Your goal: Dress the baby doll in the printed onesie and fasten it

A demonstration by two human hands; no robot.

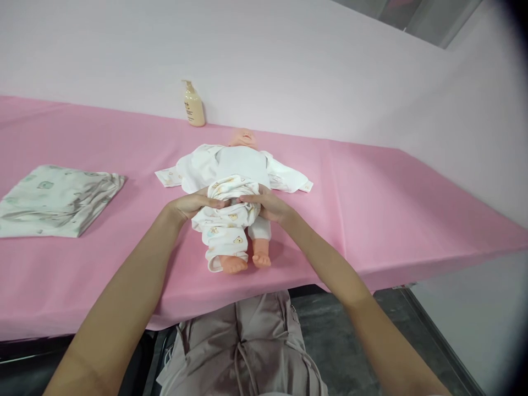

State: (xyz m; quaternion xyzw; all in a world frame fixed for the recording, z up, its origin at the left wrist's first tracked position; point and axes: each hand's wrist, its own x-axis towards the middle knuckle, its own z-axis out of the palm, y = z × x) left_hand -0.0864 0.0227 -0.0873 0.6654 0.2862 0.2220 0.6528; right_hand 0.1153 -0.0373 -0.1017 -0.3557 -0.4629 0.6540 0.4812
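Observation:
A baby doll [243, 138] lies on its back, its head toward the wall and its feet toward me. Its top [242, 165] is white, with the sleeves spread to both sides. Patterned baby pants [226, 235] are bunched around its hips and cover one leg down to the foot. On the right, the other lower leg shows a white cuff above the bare foot. My left hand [197, 203] grips the bunched pants at the left side of the waist. From the right, my right hand [270, 204] pinches the same cloth. Some fingers are hidden under the fabric.
A pink cloth [379, 209] covers the table, which runs along a pale wall. By the wall stands a pump bottle [194, 105]. A folded patterned cloth [53, 201] lies at the left. The table's front edge is close to my body.

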